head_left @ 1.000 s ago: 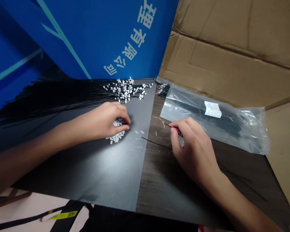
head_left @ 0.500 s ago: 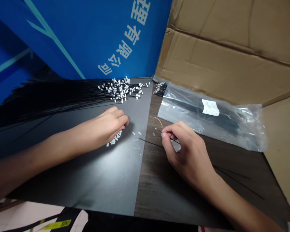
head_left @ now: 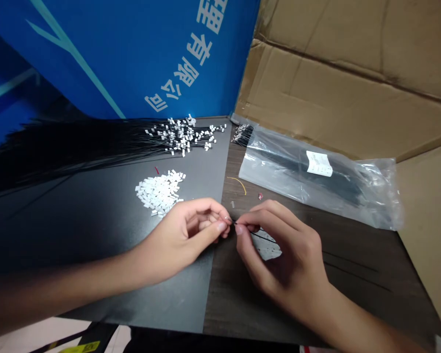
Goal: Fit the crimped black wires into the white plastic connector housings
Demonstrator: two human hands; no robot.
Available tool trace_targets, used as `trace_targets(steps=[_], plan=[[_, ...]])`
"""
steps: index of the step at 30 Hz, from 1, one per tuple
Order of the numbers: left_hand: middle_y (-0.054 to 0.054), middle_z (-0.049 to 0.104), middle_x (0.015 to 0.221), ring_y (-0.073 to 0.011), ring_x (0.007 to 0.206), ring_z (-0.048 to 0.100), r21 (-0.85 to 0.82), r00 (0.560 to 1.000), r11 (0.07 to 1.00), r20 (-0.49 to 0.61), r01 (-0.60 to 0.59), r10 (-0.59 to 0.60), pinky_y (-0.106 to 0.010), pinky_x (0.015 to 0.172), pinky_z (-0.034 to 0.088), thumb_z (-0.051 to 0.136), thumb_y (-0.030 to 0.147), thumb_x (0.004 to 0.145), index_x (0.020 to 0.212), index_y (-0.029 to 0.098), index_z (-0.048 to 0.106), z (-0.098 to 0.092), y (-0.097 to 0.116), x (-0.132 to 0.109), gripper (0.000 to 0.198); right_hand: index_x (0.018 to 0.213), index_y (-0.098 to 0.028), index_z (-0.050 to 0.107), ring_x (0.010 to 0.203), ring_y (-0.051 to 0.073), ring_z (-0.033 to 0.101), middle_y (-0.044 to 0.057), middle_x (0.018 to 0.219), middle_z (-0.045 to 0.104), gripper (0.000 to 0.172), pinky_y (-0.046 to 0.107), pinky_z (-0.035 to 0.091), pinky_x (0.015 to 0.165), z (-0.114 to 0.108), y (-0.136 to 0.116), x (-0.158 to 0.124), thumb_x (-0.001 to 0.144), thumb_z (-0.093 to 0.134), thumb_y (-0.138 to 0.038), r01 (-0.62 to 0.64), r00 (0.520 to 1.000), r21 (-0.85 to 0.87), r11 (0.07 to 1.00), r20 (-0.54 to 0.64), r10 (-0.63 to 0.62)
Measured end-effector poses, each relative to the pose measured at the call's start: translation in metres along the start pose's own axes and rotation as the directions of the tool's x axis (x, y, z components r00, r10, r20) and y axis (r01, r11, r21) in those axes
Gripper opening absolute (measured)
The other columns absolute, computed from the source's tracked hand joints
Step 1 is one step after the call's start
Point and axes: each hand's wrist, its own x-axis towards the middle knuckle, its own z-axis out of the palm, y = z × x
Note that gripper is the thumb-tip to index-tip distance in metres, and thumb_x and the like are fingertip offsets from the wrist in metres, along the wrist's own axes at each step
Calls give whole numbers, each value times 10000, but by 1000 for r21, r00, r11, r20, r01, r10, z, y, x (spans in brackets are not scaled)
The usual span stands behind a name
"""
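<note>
Thumb and fingers of my right hand [head_left: 282, 240] pinch a thin black wire [head_left: 263, 237] close to its end. My left hand [head_left: 202, 225] is closed at the wire's tip, its fingertips almost touching those of the right. A tiny pale bit shows at the left fingertips, too small to name. Behind the left hand lies a heap of small white connector housings [head_left: 158, 191] on the grey mat [head_left: 169, 299]. Under the right hand, a pale speckled piece [head_left: 267, 245] is partly hidden.
A big bundle of black wires [head_left: 77, 147] with white connectors lies at the back left. A clear plastic bag [head_left: 279, 152] of black wires sits at the back right. A yellow strand [head_left: 238, 183] rests between. A blue panel [head_left: 132, 49] and cardboard [head_left: 334, 88] stand behind.
My left hand has come from over the white heap, right and nearer, to meet the wire end at my right hand. The heap is now uncovered. The right hand has shifted slightly nearer.
</note>
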Motion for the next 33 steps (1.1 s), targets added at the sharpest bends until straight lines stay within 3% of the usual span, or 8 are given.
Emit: trace_targets(steps=[6, 14, 16, 18, 21, 24, 28, 33], plan=[[-19, 815, 858, -158, 800, 774, -53, 994, 996, -85, -72, 67, -221, 757, 636, 892, 237, 954, 957, 211, 826, 12, -15, -10, 71, 949, -204, 762, 749, 219, 672, 60, 856, 795, 224, 423, 542, 707, 2, 4, -2, 1120, 714, -69, 172, 985, -199, 965, 29, -170], [-18, 859, 869, -156, 809, 826, 172, 910, 914, -137, -367, 391, -215, 785, 662, 865, 91, 990, 921, 251, 895, 3, -16, -11, 177, 908, -222, 763, 711, 204, 604, 48, 852, 806, 272, 415, 444, 637, -1, 10, -2, 1128, 689, -80, 350, 936, -292, 890, 146, -320], [-16, 883, 893, -160, 816, 843, 248, 880, 867, -96, -431, 465, -225, 783, 660, 867, 70, 1012, 936, 266, 909, -2, -15, -10, 214, 946, -201, 786, 753, 204, 659, 56, 899, 820, 241, 401, 498, 672, -6, 4, 2, 1130, 690, -80, 250, 960, -188, 950, 177, -218], [-19, 906, 924, -178, 814, 855, 307, 857, 820, -27, -482, 514, -254, 766, 667, 878, 70, 1030, 967, 290, 928, -7, -16, -10, 235, 1007, -201, 810, 815, 190, 732, 35, 942, 833, 206, 354, 571, 725, -12, -2, 7, 1149, 696, -105, -1, 968, 23, 1000, 250, -5], [-41, 927, 975, -223, 815, 864, 322, 844, 790, 54, -521, 534, -314, 740, 682, 870, 131, 1078, 1029, 345, 962, -12, -18, -16, 237, 970, -228, 814, 813, 163, 762, -8, 904, 833, 185, 276, 593, 710, -20, -7, 16, 1148, 767, -203, -402, 870, 279, 872, 413, 269], [-52, 936, 1041, -247, 875, 881, 318, 862, 811, 43, -492, 506, -342, 760, 693, 867, 187, 1114, 1108, 403, 987, -12, -19, -23, 247, 875, -219, 801, 707, 156, 678, -15, 780, 767, 283, 251, 546, 615, -22, -4, 22, 1101, 892, -363, -580, 771, 357, 733, 531, 352], [-25, 936, 989, -229, 861, 881, 296, 869, 829, 9, -474, 494, -322, 800, 715, 936, 129, 1055, 1088, 397, 996, -8, -16, -21, 277, 856, -203, 815, 680, 147, 622, -13, 742, 733, 328, 239, 526, 592, -20, 1, 22, 1075, 939, -412, -618, 750, 397, 679, 556, 357], [-40, 928, 891, -214, 807, 906, 30, 968, 979, -147, -202, 204, -235, 745, 744, 1024, 200, 936, 890, 282, 962, -2, -12, -12, 112, 896, -207, 826, 738, 154, 713, 1, 825, 805, 146, 250, 596, 682, -13, -4, 15, 1040, 832, -179, -435, 887, 359, 826, 326, 326]])
